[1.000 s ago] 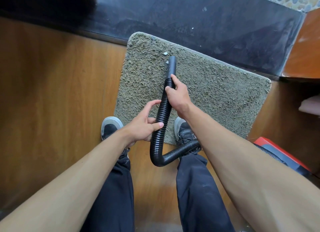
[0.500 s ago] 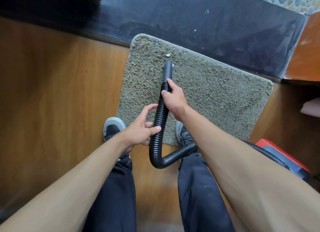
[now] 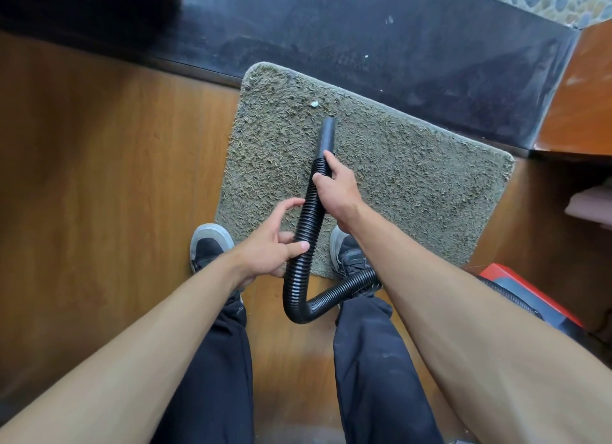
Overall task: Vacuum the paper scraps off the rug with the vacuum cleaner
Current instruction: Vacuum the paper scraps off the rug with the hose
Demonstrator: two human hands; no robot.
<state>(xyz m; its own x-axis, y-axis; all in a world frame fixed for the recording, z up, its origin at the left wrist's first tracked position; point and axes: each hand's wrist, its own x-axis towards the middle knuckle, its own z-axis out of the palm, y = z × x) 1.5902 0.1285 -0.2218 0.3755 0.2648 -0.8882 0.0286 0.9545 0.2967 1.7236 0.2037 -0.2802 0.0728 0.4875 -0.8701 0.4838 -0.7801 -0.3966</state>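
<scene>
Paper scraps are nearly gone from the shaggy grey-green rectangular rug [image 3: 414, 185]. One small white paper scrap [image 3: 314, 104] lies near its far edge, just beyond and left of the smooth black plastic nozzle [image 3: 326, 135], not touching it. A second fleck that sat right beside the nozzle tip half a second ago no longer shows. It was probably sucked up, though the tube could be hiding it. Over the last second the nozzle has drawn back slightly toward the person, while the remaining scrap has stayed put. The right hand [image 3: 334, 192] is wrapped firmly round the ribbed black corrugated hose [image 3: 309, 218] just behind the nozzle. The left hand [image 3: 275, 245] holds the hose lower down more loosely, thumb on top and fingers curled behind. The red vacuum cleaner body [image 3: 496, 273] sits on the brown wooden floor [image 3: 116, 178] at the right. The tip likely needs to reach forward and left for the last scrap. A few white specks [image 3: 366, 56] on the dark floor strip [image 3: 430, 46] lie off the rug.
</scene>
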